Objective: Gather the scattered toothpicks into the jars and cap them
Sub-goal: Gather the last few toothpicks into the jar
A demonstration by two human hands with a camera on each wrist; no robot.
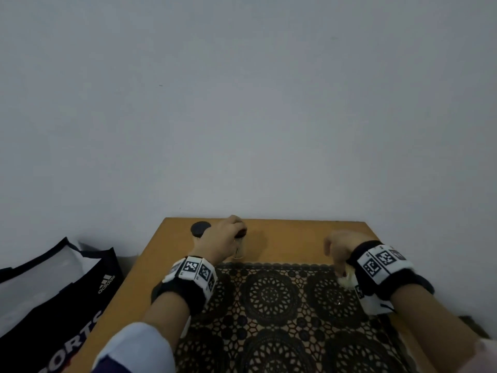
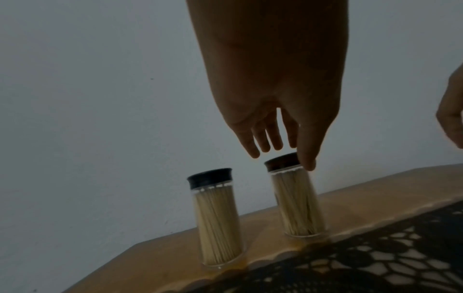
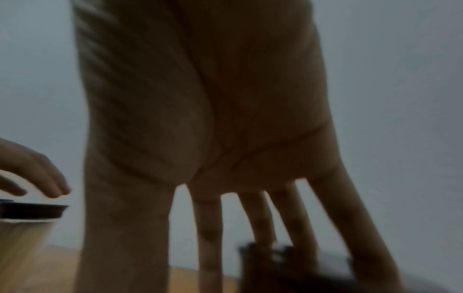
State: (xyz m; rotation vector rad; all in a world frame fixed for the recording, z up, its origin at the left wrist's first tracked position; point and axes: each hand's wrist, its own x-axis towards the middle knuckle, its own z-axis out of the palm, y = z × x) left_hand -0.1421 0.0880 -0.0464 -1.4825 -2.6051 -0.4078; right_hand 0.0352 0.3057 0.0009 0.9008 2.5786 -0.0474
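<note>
- Left jar (image 2: 217,218): clear, upright on the wooden table's far edge, packed with pale toothpicks standing on end, closed with a black cap (image 2: 210,177).
- Right jar (image 2: 298,202): the same build, upright just beside it, full of toothpicks, its dark cap (image 2: 281,161) on.

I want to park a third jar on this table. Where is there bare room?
Free: the bare wood strip between the left hand and right hand, bordered by wall and lace mat. Crowded: the far-left corner, where two capped jars stand under the left hand.
</note>
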